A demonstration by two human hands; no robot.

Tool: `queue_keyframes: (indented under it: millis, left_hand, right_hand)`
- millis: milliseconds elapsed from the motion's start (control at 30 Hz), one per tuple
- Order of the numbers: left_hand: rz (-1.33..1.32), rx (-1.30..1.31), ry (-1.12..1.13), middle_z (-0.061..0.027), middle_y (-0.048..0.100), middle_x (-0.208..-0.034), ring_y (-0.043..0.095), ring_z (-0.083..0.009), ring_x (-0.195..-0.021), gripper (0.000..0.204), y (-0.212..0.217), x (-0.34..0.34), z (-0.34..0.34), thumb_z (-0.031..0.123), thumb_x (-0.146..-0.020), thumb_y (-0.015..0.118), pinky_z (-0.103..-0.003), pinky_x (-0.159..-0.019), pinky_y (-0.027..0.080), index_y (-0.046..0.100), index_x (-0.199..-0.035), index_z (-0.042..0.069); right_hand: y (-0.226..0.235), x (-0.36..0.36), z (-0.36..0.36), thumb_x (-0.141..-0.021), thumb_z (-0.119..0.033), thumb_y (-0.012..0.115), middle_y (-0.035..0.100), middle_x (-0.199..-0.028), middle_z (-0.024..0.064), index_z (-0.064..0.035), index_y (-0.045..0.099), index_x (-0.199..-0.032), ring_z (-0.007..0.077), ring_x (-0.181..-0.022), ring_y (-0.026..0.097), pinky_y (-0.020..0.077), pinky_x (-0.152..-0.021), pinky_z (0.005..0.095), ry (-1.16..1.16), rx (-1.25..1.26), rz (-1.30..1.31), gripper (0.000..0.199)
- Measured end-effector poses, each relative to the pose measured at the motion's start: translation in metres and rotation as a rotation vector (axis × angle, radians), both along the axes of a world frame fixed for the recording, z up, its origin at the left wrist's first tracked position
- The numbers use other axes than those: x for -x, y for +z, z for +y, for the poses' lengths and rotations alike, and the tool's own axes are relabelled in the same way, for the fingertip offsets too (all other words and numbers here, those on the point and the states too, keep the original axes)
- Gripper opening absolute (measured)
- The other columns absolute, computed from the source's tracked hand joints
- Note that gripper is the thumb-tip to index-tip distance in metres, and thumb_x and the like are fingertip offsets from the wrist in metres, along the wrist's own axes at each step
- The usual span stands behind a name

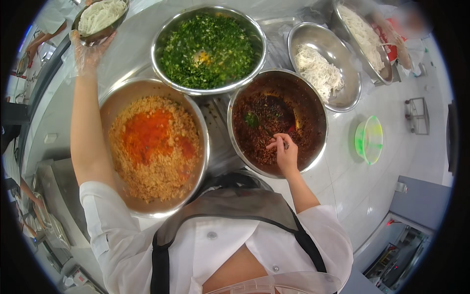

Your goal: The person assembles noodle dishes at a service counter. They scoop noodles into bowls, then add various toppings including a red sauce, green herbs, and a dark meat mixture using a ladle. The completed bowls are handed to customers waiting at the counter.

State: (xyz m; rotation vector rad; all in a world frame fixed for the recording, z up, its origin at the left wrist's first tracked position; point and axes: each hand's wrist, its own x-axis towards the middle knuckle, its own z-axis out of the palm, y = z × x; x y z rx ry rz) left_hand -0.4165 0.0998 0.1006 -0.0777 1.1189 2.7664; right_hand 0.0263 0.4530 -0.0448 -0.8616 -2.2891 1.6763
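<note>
At the upper left my left hand [92,54], in a clear plastic glove, holds up a small metal bowl [100,35] of white noodles [102,17]. My right hand [286,153], which looks bare, reaches into a deep metal basin [312,117] of dark red chili oil. Its fingers are pinched on a spoon [268,130], mostly sunk in the oil and hard to see. Chopped green herbs [251,119] lie just beyond it. Under my left arm stands a large basin [202,128] of crumbly tan food topped with orange-red oil.
A metal basin [263,49] of chopped greens stands at the far middle. Right of it, an oval bowl [348,96] holds shredded white noodles. Another long noodle bowl [389,73] is beside a person's hand [402,55]. A green-tinted plastic bowl [369,140] is farther right.
</note>
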Motion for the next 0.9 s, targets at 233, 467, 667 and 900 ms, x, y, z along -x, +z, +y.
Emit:
queue_keyframes:
  millis: [233, 467, 667, 900]
  left_hand:
    - [-0.118, 0.203, 0.040, -0.0258, 0.030, -0.133, 0.032, -0.0455, -0.122, 0.064, -0.003, -0.016, 0.002, -0.010, -0.070, 0.031, -0.064, -0.095, 0.036, 0.019, -0.132, -0.004]
    - [-0.103, 0.123, 0.004, -0.0280, 0.026, -0.133, 0.031, -0.0493, -0.120, 0.072, -0.026, -0.066, -0.036, -0.011, -0.065, 0.027, -0.064, -0.095, 0.037, 0.014, -0.135, -0.001]
    - [-0.142, 0.113, 0.057, -0.0276, 0.027, -0.133, 0.032, -0.0442, -0.122, 0.072, -0.029, -0.141, -0.025, -0.011, -0.062, 0.030, -0.059, -0.092, 0.043, 0.018, -0.133, -0.005]
    - [-0.298, 0.274, 0.059, -0.0280, 0.037, -0.128, 0.041, -0.0420, -0.117, 0.081, -0.038, -0.255, 0.018, -0.007, -0.054, 0.041, -0.061, -0.088, 0.044, 0.020, -0.132, -0.005]
  right_hand:
    - [-0.011, -0.004, 0.032, -0.093, -0.013, 0.043, 0.062, -0.075, 0.0137, 0.0032, 0.052, -0.096, 0.0181, -0.066, 0.062, 0.0476, -0.068, 0.0290, -0.225, 0.340, 0.106, 0.019]
    - [-0.013, -0.003, 0.032, -0.092, -0.014, 0.044, 0.062, -0.077, 0.0163, 0.0028, 0.052, -0.095, 0.0187, -0.061, 0.062, 0.0480, -0.062, 0.0275, -0.291, 0.485, 0.148, 0.019]
    - [0.016, -0.012, 0.060, -0.092, -0.013, 0.045, 0.063, -0.077, 0.0183, 0.0029, 0.052, -0.094, 0.0182, -0.060, 0.061, 0.0472, -0.059, 0.0266, -0.353, 0.479, 0.253, 0.017]
    - [0.115, 0.005, 0.054, -0.093, -0.014, 0.043, 0.063, -0.079, 0.0195, 0.0033, 0.052, -0.096, 0.0167, -0.058, 0.058, 0.0479, -0.060, 0.0277, -0.206, 0.400, 0.409, 0.019]
